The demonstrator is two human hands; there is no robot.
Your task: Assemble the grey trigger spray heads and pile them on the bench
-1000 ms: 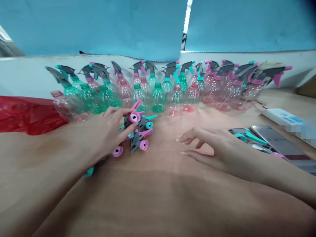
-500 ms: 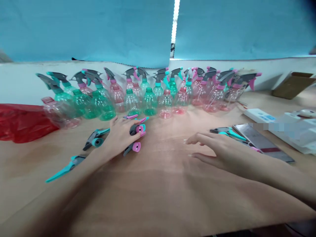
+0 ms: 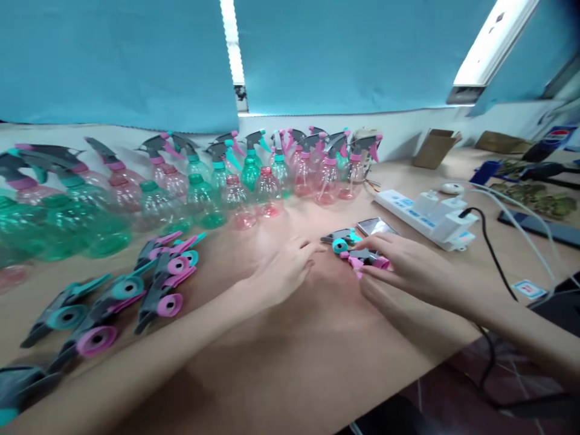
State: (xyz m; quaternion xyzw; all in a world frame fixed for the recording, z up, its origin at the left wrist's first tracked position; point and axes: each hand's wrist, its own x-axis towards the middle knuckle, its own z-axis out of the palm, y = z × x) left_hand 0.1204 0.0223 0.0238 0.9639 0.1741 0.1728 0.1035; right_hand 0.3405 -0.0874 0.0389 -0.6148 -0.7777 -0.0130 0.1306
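My right hand [image 3: 401,260] has its thumb and fingers around a pink and grey trigger spray head [image 3: 368,258] lying on the table. Just left of it is a turquoise and grey spray head [image 3: 339,244]. My left hand [image 3: 290,269] is beside these, fingers partly stretched towards them, with nothing visible in it. Several more spray heads [image 3: 168,305], pink or turquoise with grey, lie on the left side of the table. Behind them stand green and pink clear bottles [image 3: 206,205], some without heads and others with spray heads fitted.
A phone [image 3: 376,226] lies beyond the right hand. A white power strip [image 3: 401,208] with plugged chargers and cables is at the right. Farther back are an open cardboard box [image 3: 435,150] and a blue cup-like object [image 3: 486,173]. The table's front edge slants at lower right.
The view has turned right. My left hand has left the spray heads at left and come near the right-hand ones. My right hand has closed around a pink and grey spray head.
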